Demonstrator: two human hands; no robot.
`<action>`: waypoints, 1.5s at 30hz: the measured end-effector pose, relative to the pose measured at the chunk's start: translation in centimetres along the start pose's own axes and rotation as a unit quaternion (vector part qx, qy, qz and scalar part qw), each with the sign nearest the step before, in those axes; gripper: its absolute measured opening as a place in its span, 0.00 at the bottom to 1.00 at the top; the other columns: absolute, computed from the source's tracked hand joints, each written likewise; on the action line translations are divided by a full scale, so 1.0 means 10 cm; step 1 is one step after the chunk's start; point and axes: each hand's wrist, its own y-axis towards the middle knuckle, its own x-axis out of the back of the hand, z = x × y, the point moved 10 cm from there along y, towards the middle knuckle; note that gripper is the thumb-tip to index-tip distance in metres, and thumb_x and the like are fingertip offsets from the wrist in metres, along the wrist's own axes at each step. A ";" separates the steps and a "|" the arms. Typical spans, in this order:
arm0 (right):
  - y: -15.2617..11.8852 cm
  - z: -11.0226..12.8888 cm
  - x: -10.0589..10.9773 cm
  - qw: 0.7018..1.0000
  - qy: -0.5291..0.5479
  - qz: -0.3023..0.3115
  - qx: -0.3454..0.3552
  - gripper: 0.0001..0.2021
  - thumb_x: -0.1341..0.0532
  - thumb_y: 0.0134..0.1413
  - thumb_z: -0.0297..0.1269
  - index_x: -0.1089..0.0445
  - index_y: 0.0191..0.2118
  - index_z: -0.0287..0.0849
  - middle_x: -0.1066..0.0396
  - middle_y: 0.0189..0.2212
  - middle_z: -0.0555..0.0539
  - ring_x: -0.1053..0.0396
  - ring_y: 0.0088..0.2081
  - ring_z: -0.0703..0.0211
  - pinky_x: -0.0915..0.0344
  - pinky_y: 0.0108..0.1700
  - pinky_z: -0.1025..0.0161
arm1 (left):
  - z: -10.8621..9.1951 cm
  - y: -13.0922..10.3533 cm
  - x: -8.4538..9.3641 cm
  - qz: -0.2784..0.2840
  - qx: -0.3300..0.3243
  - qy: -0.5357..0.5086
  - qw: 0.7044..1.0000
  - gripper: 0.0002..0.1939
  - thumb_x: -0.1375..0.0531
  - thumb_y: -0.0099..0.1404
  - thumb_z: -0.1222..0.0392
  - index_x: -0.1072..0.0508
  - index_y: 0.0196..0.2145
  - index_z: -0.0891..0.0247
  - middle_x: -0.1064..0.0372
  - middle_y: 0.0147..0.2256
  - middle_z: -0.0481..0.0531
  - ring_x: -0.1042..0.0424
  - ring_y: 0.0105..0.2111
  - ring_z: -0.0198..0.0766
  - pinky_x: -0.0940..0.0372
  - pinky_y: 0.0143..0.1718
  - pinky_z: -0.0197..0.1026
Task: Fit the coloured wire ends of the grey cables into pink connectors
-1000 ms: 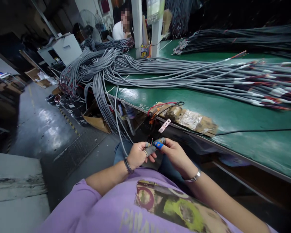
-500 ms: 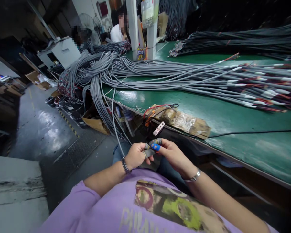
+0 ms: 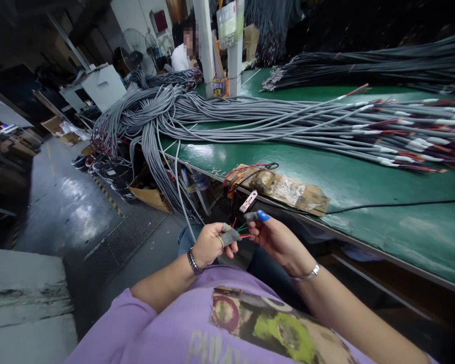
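Observation:
My left hand (image 3: 214, 242), with grey finger covers, is closed on the end of a grey cable (image 3: 184, 212). Thin red, green and orange wires (image 3: 245, 236) fan out of its fingertips toward the right. Just right of them is my right hand (image 3: 275, 235), its thumb in a blue cover and raised beside a grey-covered finger. A gap shows between the two hands. Whether the right fingertips pinch a wire is too small to tell. Beyond the hands, a taped cardboard piece (image 3: 288, 192) lies at the bench edge.
On the green bench (image 3: 364, 189) lies a large bundle of grey cables (image 3: 250, 119), some hanging over its edge. Black cables (image 3: 364, 63) lie farther back. A person in white (image 3: 181, 58) is behind the post (image 3: 235, 65). An open carton (image 3: 149, 194) stands below.
My right hand has moved right, away from my left hand, and its thumb has lifted. Coloured wires now show between the hands. The left hand has hardly moved.

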 end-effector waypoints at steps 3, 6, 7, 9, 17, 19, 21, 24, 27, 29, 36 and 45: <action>0.09 0.03 -0.05 0.998 0.033 0.017 -0.042 0.18 0.33 0.44 0.53 0.26 0.31 0.42 0.28 0.26 0.49 0.37 0.23 0.67 0.34 0.27 0.66 | -0.05 0.00 0.02 0.009 -0.006 -0.013 1.000 0.22 0.36 0.53 0.43 0.33 0.23 0.67 0.31 0.20 0.50 0.35 0.14 0.28 0.54 0.12 0.30; 0.15 0.09 -0.25 0.995 0.037 0.064 -0.065 0.18 0.34 0.46 0.54 0.27 0.32 0.43 0.27 0.29 0.48 0.36 0.23 0.66 0.35 0.27 0.65 | -0.16 0.03 0.02 0.019 -0.019 -0.019 0.999 0.22 0.35 0.52 0.43 0.32 0.23 0.67 0.30 0.20 0.50 0.34 0.14 0.28 0.54 0.12 0.30; 0.17 0.13 -0.31 0.995 0.030 0.074 -0.058 0.17 0.34 0.45 0.53 0.27 0.31 0.43 0.27 0.29 0.48 0.37 0.23 0.66 0.36 0.26 0.65 | -0.19 0.04 0.01 0.023 -0.022 -0.021 0.999 0.22 0.35 0.52 0.44 0.33 0.23 0.67 0.31 0.20 0.50 0.34 0.14 0.28 0.54 0.12 0.30; 0.19 0.22 -0.38 0.997 -0.002 0.074 -0.016 0.16 0.32 0.43 0.51 0.29 0.29 0.43 0.29 0.26 0.50 0.40 0.22 0.67 0.38 0.24 0.66 | -0.24 0.08 0.01 0.028 -0.023 -0.023 0.999 0.21 0.35 0.52 0.44 0.33 0.23 0.67 0.31 0.19 0.49 0.34 0.14 0.28 0.54 0.12 0.30; 0.17 0.47 -0.22 0.979 -0.120 -0.045 0.160 0.26 0.42 0.46 0.65 0.29 0.26 0.43 0.37 0.18 0.51 0.41 0.21 0.64 0.41 0.23 0.65 | -0.29 0.24 -0.09 0.058 -0.014 -0.031 0.998 0.22 0.34 0.50 0.44 0.34 0.22 0.67 0.31 0.19 0.48 0.35 0.13 0.28 0.55 0.12 0.30; 0.22 0.36 -0.26 0.993 -0.067 -0.017 0.098 0.28 0.42 0.43 0.67 0.28 0.27 0.42 0.35 0.18 0.50 0.38 0.21 0.62 0.39 0.24 0.63 | -0.29 0.26 -0.12 0.065 -0.009 -0.034 0.997 0.23 0.33 0.48 0.43 0.34 0.22 0.67 0.31 0.19 0.48 0.35 0.13 0.28 0.55 0.12 0.29; 0.25 0.30 -0.30 0.998 -0.021 -0.002 0.060 0.28 0.39 0.41 0.66 0.27 0.28 0.41 0.34 0.20 0.49 0.37 0.21 0.61 0.37 0.25 0.62 | -0.29 0.27 -0.15 0.067 -0.003 -0.039 0.997 0.23 0.33 0.47 0.42 0.34 0.22 0.67 0.32 0.18 0.48 0.35 0.13 0.28 0.55 0.12 0.30; 0.28 0.30 -0.32 0.998 0.014 -0.002 0.059 0.26 0.37 0.40 0.64 0.29 0.27 0.42 0.34 0.19 0.51 0.38 0.20 0.63 0.38 0.24 0.63 | -0.28 0.29 -0.17 0.067 0.003 -0.044 0.997 0.24 0.33 0.47 0.41 0.34 0.22 0.66 0.32 0.18 0.48 0.36 0.12 0.28 0.56 0.12 0.30; 0.31 0.28 -0.28 0.998 0.028 -0.016 0.061 0.25 0.36 0.40 0.63 0.31 0.25 0.42 0.35 0.17 0.52 0.39 0.19 0.63 0.40 0.22 0.64 | -0.26 0.29 -0.18 0.069 0.007 -0.042 0.997 0.24 0.33 0.47 0.41 0.34 0.22 0.66 0.32 0.18 0.48 0.36 0.12 0.28 0.56 0.12 0.30; 0.32 0.25 -0.26 0.997 0.039 -0.021 0.057 0.24 0.35 0.39 0.62 0.31 0.25 0.42 0.35 0.17 0.51 0.39 0.19 0.63 0.39 0.23 0.64 | -0.25 0.29 -0.18 0.069 0.010 -0.041 0.997 0.24 0.33 0.46 0.42 0.34 0.22 0.66 0.33 0.18 0.48 0.36 0.12 0.28 0.56 0.12 0.30; 0.22 0.25 -0.31 0.997 0.047 0.022 0.052 0.25 0.40 0.44 0.65 0.30 0.27 0.44 0.30 0.25 0.49 0.35 0.23 0.62 0.36 0.27 0.64 | -0.27 0.21 -0.14 0.060 0.007 -0.050 0.997 0.23 0.33 0.48 0.43 0.34 0.22 0.67 0.33 0.18 0.48 0.37 0.12 0.28 0.56 0.11 0.30; 0.12 0.31 -0.34 0.998 0.002 0.018 0.064 0.12 0.32 0.44 0.46 0.29 0.28 0.43 0.34 0.20 0.53 0.38 0.22 0.65 0.37 0.27 0.66 | -0.19 0.10 -0.09 0.007 -0.006 -0.099 0.995 0.20 0.35 0.50 0.45 0.33 0.26 0.67 0.32 0.18 0.47 0.35 0.13 0.28 0.55 0.11 0.30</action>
